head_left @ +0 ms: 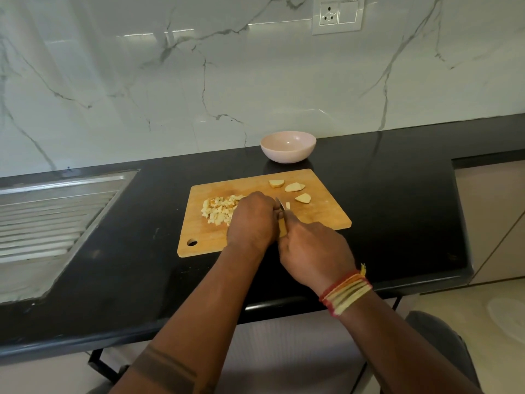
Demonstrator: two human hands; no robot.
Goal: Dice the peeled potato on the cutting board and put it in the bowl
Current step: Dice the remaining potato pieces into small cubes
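Note:
A wooden cutting board [321,211] lies on the black counter. A heap of diced potato [218,210] sits on its left part. Three potato slices [295,187] lie apart at its far right, and a thin strip [287,205] lies beside the blade. My left hand [252,220] curls over a potato piece [282,227], most of it hidden. My right hand [315,253] grips a knife [281,207], whose blade shows between the two hands. An empty pink bowl [288,146] stands behind the board.
A steel sink drainboard [51,217] is set into the counter at the left. The marble wall [199,81] carries a socket plate [338,14]. The counter's front edge [284,301] runs under my forearms.

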